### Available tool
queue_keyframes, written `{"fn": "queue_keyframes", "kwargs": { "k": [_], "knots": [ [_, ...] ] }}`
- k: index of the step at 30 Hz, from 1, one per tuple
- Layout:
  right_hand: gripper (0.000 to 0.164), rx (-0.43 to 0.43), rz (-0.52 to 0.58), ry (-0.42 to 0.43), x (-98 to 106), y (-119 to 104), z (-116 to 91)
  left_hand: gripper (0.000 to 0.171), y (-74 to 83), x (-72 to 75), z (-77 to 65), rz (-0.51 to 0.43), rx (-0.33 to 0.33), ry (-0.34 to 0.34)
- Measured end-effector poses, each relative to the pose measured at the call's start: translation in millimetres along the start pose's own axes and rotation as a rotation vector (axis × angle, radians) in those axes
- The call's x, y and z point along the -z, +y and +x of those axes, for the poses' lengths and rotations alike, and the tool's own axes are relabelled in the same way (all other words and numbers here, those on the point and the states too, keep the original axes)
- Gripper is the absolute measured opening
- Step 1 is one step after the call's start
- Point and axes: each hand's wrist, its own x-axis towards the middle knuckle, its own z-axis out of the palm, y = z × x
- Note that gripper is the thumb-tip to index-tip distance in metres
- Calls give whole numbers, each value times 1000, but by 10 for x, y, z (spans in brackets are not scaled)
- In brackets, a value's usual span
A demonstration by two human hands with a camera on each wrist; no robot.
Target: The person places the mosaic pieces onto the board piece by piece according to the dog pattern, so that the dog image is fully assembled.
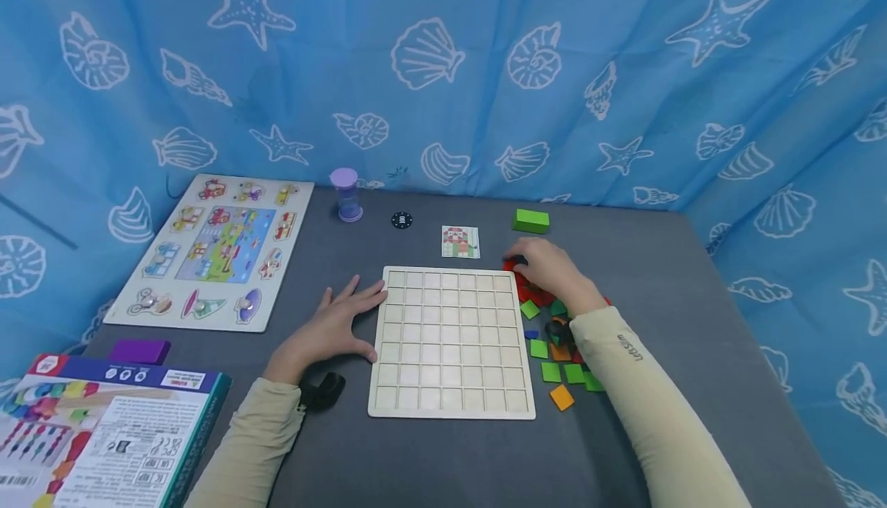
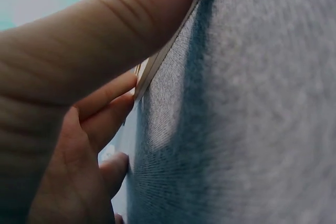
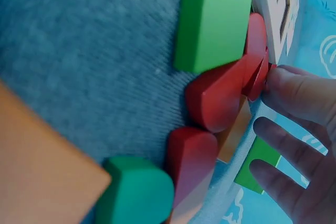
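Note:
A pale wooden grid board [image 1: 450,342] lies on the table with bare squares. Fingertips and thumb of my left hand [image 1: 333,331] rest along its left edge, spread wide; the left wrist view shows them against the board's side [image 2: 149,74]. At the board's upper right corner, my right hand [image 1: 554,271] reaches into a heap of red tiles [image 1: 532,294]. There the right thumb [image 3: 286,85] and a finger pinch a small red tile [image 3: 271,67], the other fingers apart. Rounded red tiles [image 3: 215,95] and a green tile [image 3: 215,24] lie beside it.
Green tiles [image 1: 539,349] and an orange tile [image 1: 562,397] lie right of the board. Behind it are a picture card [image 1: 460,242], green block [image 1: 530,221], black chip [image 1: 402,220] and sand timer [image 1: 346,196]. Leftward are a picture puzzle [image 1: 277,292], purple block [image 1: 139,351] and box [image 1: 118,446].

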Motion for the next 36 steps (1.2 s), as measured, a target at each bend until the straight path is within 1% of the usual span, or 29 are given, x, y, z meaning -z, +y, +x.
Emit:
{"fn": "queue_keyframes", "kwargs": {
  "k": [7, 13, 16, 20, 23, 26, 30, 36],
  "knots": [
    [26, -3, -25, -10, 18, 5, 4, 103, -31, -21, -14, -34, -28, 19],
    [27, 5, -37, -15, 2, 5, 4, 104, -55, -36, -15, -31, -37, 34],
    [26, -6, -33, 2, -1, 15, -1, 104, -60, -43, -14, -30, -41, 42],
    [23, -18, -6, 62, 23, -21, -6, 104, -68, -50, -14, -32, -46, 47],
    [23, 15, 33, 99, 45, -152, 10, 104, -73, -51, -21, -37, -45, 48],
    [24, 74, 59, 110, 57, -367, 55, 104, -78, -53, -22, -38, -47, 48],
    [23, 159, 66, 103, 31, -672, 144, 104, -83, -56, -16, -32, -50, 47],
    [19, 234, 67, 58, -75, -1038, 263, 103, -85, -57, -14, -32, -51, 39]
  ]
}}
